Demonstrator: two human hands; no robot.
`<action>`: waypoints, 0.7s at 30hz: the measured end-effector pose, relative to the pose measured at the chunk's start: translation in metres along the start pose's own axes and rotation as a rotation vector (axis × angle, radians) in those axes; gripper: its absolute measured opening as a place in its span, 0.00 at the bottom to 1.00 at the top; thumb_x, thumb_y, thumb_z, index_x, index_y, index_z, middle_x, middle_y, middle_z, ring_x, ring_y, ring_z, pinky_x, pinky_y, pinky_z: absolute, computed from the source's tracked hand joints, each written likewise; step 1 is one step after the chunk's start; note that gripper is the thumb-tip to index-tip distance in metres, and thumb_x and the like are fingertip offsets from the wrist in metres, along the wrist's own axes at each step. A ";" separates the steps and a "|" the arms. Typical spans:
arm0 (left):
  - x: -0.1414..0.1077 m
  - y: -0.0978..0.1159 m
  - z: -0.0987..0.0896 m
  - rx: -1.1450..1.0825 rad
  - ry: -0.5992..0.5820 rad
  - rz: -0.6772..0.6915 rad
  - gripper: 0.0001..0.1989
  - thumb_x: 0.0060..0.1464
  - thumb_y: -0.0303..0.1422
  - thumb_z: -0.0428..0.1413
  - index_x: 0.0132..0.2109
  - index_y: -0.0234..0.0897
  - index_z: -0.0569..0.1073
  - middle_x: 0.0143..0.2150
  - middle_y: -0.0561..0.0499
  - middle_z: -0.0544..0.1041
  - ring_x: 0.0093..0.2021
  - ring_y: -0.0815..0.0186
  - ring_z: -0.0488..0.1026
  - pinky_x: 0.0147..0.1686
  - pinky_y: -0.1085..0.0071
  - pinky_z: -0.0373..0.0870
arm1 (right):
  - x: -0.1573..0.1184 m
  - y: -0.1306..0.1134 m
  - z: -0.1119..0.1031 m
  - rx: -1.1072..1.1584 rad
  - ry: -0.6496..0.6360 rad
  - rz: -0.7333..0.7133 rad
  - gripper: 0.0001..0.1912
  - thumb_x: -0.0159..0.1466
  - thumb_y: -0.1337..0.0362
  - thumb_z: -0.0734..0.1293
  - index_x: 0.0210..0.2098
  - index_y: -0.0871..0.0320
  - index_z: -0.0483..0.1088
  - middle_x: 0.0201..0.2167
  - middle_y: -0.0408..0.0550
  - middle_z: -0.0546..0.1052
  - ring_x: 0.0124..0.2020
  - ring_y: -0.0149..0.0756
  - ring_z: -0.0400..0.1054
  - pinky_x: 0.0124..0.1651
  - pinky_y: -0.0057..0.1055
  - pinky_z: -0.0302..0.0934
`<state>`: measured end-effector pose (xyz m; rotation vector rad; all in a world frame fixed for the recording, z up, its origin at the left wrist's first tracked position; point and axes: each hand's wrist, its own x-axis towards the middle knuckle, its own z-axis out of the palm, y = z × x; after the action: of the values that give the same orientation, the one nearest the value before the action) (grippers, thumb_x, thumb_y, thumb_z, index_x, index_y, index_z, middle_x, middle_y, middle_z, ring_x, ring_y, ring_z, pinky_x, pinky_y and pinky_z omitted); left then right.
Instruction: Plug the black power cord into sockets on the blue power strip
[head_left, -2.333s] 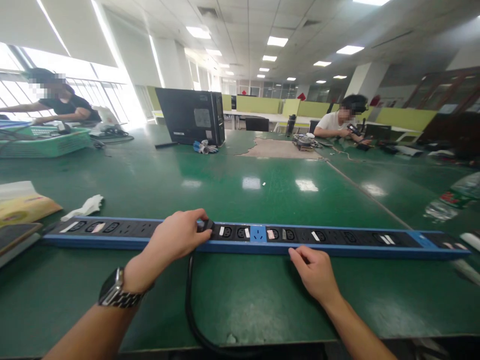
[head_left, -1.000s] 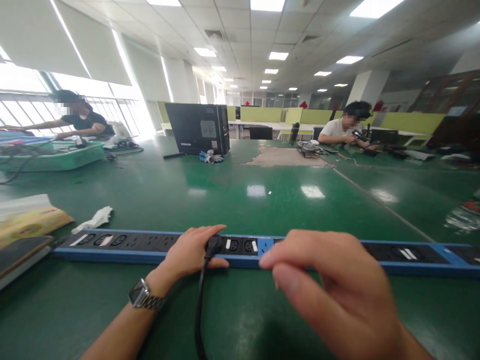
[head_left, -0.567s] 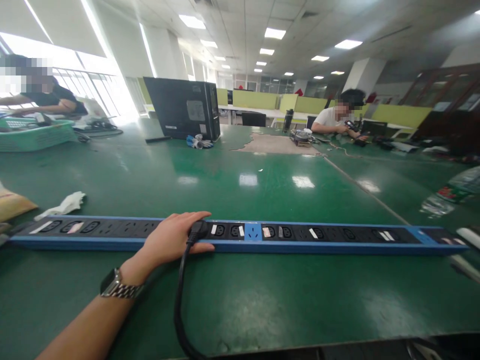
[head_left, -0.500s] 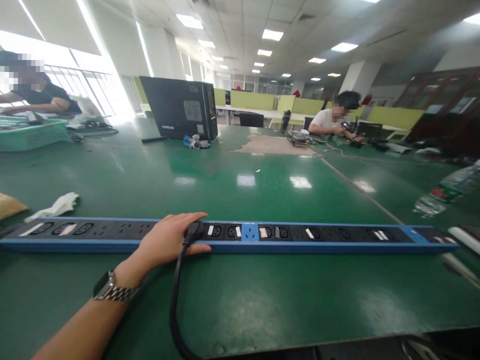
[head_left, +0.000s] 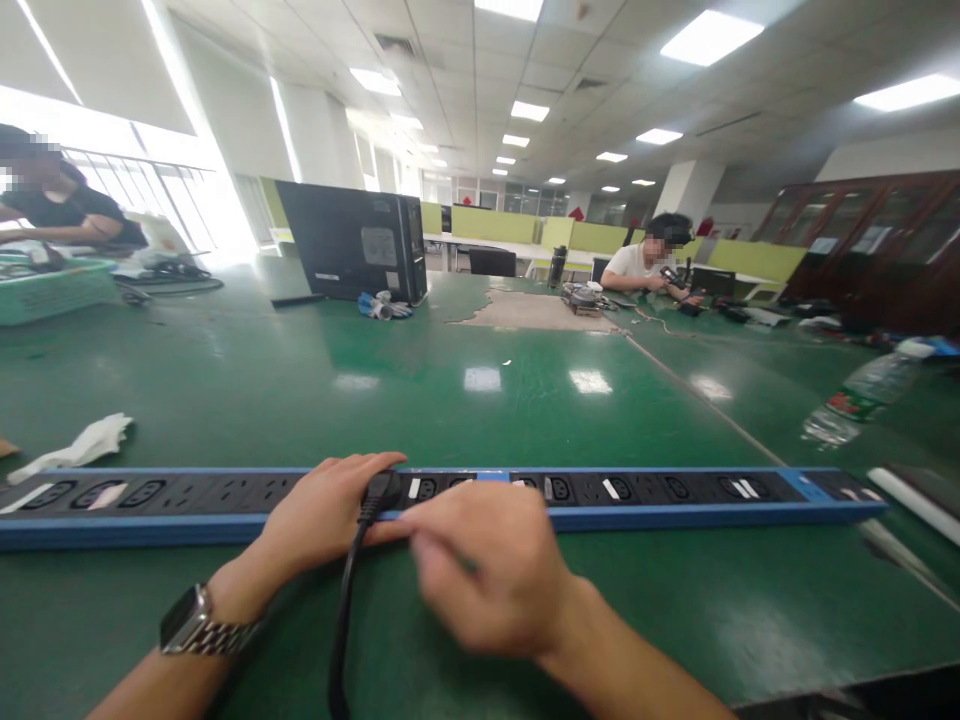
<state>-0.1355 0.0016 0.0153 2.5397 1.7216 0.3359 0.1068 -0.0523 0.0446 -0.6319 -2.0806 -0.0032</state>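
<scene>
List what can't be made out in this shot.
In the head view:
Part of the power strip: behind the right hand, itself blurred.
Its left end: cut off by the left edge.
Plug underside: hidden by its own body; seating unclear.
Power cord's far end: cut off by the bottom edge.
Plastic bottle label text: too small.

The power strip [head_left: 585, 490] is blue and black. The plug [head_left: 384, 489] and cord [head_left: 344, 620] are black, the worktop [head_left: 420, 420] green.

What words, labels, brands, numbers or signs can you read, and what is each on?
No text can be read.
White stickers on the power strip: any print too small.
Label on the plastic bottle: too blurred.
Grey sticker on the black computer case: too small.
</scene>
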 end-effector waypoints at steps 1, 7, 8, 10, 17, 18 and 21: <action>-0.001 0.001 -0.001 -0.003 0.005 -0.002 0.38 0.47 0.58 0.56 0.60 0.42 0.69 0.56 0.44 0.76 0.53 0.50 0.74 0.53 0.58 0.67 | -0.008 0.017 -0.009 -0.056 0.033 0.053 0.12 0.69 0.64 0.59 0.41 0.59 0.74 0.36 0.49 0.79 0.36 0.34 0.73 0.43 0.32 0.68; -0.004 0.002 -0.005 -0.039 -0.008 0.011 0.38 0.45 0.60 0.58 0.58 0.43 0.70 0.54 0.46 0.77 0.52 0.52 0.74 0.53 0.59 0.67 | -0.082 0.112 -0.063 -0.634 -0.218 0.281 0.20 0.66 0.53 0.62 0.49 0.59 0.75 0.49 0.56 0.78 0.51 0.49 0.71 0.56 0.48 0.61; -0.003 0.002 -0.004 -0.041 -0.009 0.014 0.38 0.45 0.59 0.58 0.58 0.43 0.70 0.54 0.46 0.77 0.53 0.52 0.74 0.53 0.59 0.67 | -0.089 0.120 -0.065 -0.673 -0.269 0.298 0.21 0.67 0.52 0.61 0.50 0.59 0.75 0.48 0.55 0.78 0.50 0.49 0.71 0.55 0.47 0.61; 0.002 0.002 -0.003 -0.038 -0.004 0.009 0.37 0.45 0.59 0.58 0.57 0.43 0.70 0.55 0.46 0.77 0.53 0.52 0.73 0.54 0.59 0.66 | -0.094 0.130 -0.064 -0.694 -0.328 0.332 0.21 0.68 0.52 0.59 0.48 0.58 0.76 0.45 0.54 0.80 0.47 0.46 0.73 0.52 0.42 0.64; 0.043 -0.001 -0.005 -0.035 -0.034 -0.012 0.35 0.41 0.57 0.62 0.53 0.44 0.71 0.49 0.47 0.79 0.49 0.52 0.75 0.50 0.62 0.67 | -0.074 0.157 -0.054 -0.700 -0.309 0.403 0.20 0.67 0.54 0.58 0.44 0.58 0.77 0.43 0.51 0.81 0.44 0.43 0.75 0.49 0.38 0.65; 0.049 -0.002 -0.007 -0.041 -0.055 -0.016 0.34 0.40 0.57 0.63 0.51 0.44 0.72 0.46 0.48 0.79 0.47 0.53 0.76 0.47 0.63 0.68 | -0.071 0.161 -0.054 -0.694 -0.312 0.426 0.20 0.67 0.54 0.59 0.44 0.57 0.78 0.43 0.51 0.81 0.44 0.43 0.75 0.48 0.37 0.65; 0.061 -0.006 -0.012 -0.058 -0.140 0.004 0.32 0.35 0.57 0.64 0.44 0.44 0.73 0.40 0.51 0.79 0.41 0.55 0.76 0.38 0.68 0.69 | -0.059 0.167 -0.054 -0.659 -0.343 0.529 0.17 0.66 0.53 0.60 0.39 0.53 0.79 0.38 0.47 0.82 0.39 0.41 0.76 0.39 0.33 0.65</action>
<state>-0.1221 0.0591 0.0353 2.4621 1.6334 0.1989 0.2484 0.0540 -0.0108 -1.6685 -2.1613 -0.3066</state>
